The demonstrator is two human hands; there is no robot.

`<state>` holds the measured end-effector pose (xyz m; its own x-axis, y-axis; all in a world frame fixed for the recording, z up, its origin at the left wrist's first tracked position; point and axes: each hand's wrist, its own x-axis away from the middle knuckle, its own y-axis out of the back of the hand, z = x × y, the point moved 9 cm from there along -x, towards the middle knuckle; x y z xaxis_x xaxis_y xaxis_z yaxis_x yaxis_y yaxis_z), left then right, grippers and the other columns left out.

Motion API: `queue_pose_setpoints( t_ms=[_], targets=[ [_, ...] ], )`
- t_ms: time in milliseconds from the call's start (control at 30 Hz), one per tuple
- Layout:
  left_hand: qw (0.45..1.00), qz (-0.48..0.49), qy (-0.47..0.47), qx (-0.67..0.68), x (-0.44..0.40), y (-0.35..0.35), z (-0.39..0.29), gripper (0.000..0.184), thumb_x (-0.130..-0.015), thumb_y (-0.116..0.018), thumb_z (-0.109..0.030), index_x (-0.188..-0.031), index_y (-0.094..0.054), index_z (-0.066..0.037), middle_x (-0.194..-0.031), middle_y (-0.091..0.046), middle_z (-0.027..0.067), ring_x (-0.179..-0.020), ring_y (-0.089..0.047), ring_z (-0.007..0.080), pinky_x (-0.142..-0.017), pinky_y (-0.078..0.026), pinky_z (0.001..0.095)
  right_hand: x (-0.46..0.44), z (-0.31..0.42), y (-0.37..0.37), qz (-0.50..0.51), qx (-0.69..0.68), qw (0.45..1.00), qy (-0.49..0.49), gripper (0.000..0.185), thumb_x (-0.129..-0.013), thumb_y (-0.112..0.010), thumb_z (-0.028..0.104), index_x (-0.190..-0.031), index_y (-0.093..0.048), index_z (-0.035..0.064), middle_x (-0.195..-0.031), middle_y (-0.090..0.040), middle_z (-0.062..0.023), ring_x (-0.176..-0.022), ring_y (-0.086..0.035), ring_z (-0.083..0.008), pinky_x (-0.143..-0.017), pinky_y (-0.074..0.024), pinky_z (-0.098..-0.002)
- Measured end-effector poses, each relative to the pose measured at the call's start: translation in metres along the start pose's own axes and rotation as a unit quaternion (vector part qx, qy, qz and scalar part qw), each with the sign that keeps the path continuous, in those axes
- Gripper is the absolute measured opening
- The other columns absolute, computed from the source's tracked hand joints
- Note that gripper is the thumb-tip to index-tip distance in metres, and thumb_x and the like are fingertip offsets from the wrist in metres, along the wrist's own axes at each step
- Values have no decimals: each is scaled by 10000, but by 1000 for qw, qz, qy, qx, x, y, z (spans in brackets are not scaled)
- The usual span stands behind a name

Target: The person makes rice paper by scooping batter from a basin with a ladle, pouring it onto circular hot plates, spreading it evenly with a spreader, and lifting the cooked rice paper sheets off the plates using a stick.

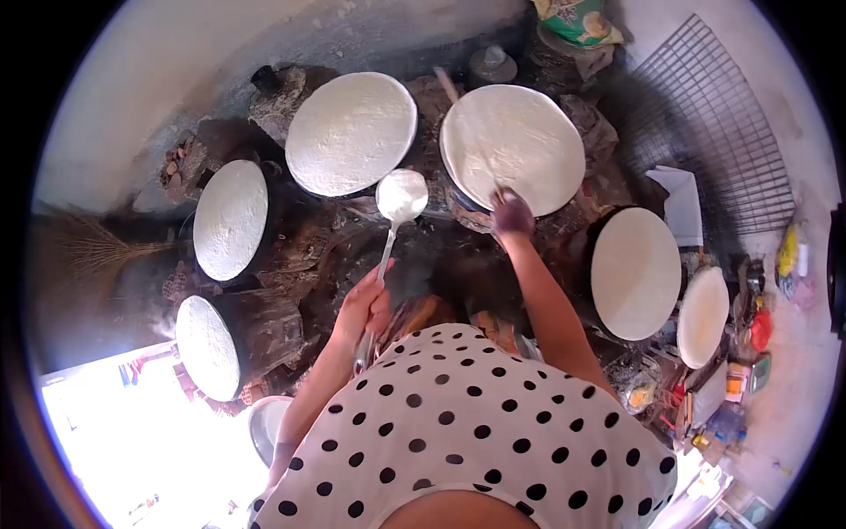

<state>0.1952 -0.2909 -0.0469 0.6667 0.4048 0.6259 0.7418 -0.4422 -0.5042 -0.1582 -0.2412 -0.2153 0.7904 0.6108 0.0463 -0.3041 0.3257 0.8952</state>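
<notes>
My left hand [364, 306] is wrapped round the long metal handle of a ladle [403, 196]. White batter fills or coats the ladle's bowl, held between two round griddles. On the back-left griddle lies a white sheet of batter [351, 132]. My right hand [512, 214], dark and purplish, is at the front edge of the pale flatbread [520, 145] on the back-right griddle. Its fingers look closed together; whether they pinch the flatbread's edge or a small tool is hidden.
More batter-covered griddles stand left [231, 220] and lower left [208, 346]. Right are another flatbread [636, 273] and a smaller round one [703, 317]. A wire rack [718, 123] leans on the wall. A straw broom [101, 247] lies left; a basin [267, 428] sits below.
</notes>
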Motion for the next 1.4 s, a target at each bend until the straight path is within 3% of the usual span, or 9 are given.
queue_pose_setpoints(
  t_ms=[67, 167, 467, 667, 833, 933, 1033, 1167, 1400],
  targets=[
    [976, 63, 74, 196, -16, 14, 6, 357, -993, -406, -165, -1348, -434, -141, -609, -306, -50, -417, -287, 45, -363, -231, 193, -18, 94, 33, -21, -38, 999, 0, 325, -840, -629, 368, -1041, -610, 113, -1007, -620, -138, -984, -613, -316, -835, -493, -412],
    [983, -43, 77, 161, -12, 43, 3, 355, -1000, -393, -175, -1353, -429, -158, -601, -300, -49, -414, -292, 49, -368, -246, 203, -50, 152, 33, 8, 39, 998, -45, 416, -807, -681, 404, -1057, -542, 103, -1095, -586, -124, -1017, -608, -322, -833, -504, -424],
    [997, -59, 23, 46, -7, 79, -13, 362, -1008, -374, -196, -1364, -411, -142, -584, -296, -47, -394, -299, 66, -372, -279, 229, -97, 118, 57, -75, -8, 996, -55, 325, -831, -544, 391, -912, -669, 102, -913, -681, -160, -887, -664, -313, -769, -527, -420],
    [997, 2, 67, 41, -30, 41, -1, 362, -999, -395, -184, -1356, -425, -134, -588, -312, -43, -393, -298, 64, -369, -269, 215, -97, -1, 192, -145, -257, 949, -115, 461, -729, -678, 450, -923, -694, 32, -854, -688, -178, -801, -659, -322, -708, -487, -392],
    [987, 67, 112, 94, -45, -14, 21, 354, -998, -400, -172, -1348, -432, -124, -604, -330, -40, -387, -296, 58, -360, -260, 206, -67, -107, 251, -185, -525, 796, -239, 398, -682, -783, 283, -905, -675, -28, -756, -663, -128, -700, -613, -213, -694, -476, -348],
    [976, 116, 137, 125, -46, -47, 28, 356, -999, -403, -176, -1349, -424, -116, -608, -334, -45, -381, -310, 49, -341, -251, 199, -73, -236, 331, -277, -265, 919, -92, 339, -724, -737, 303, -945, -687, 51, -736, -649, -95, -718, -624, -208, -689, -480, -340],
    [959, 160, 158, 174, -22, -107, 30, 376, -1002, -394, -177, -1370, -396, -104, -600, -320, -51, -376, -339, 35, -320, -243, 189, 40, -281, 441, -356, -393, 799, -283, 360, -746, -702, 319, -1006, -677, 71, -721, -639, -82, -672, -618, -191, -630, -488, -330],
    [978, 146, -35, -147, -4, -168, 42, 411, -1008, -357, -151, -1414, -337, -94, -588, -306, -53, -361, -334, 40, -305, -244, 194, 167, -443, 524, -516, -445, 682, -267, 275, -782, -718, 337, -854, -674, 75, -613, -560, 8, -454, -469, -117, -428, -381, -276],
    [976, 176, 127, 28, -27, -269, 174, 418, -1020, -300, -158, -1428, -285, -69, -601, -351, -51, -344, -341, 31, -307, -334, 204, 358, -645, 403, -555, -501, 495, -442, 263, -778, -728, 263, -821, -637, 20, -609, -590, -46, -474, -534, -158, -441, -425, -304]
  ],
)
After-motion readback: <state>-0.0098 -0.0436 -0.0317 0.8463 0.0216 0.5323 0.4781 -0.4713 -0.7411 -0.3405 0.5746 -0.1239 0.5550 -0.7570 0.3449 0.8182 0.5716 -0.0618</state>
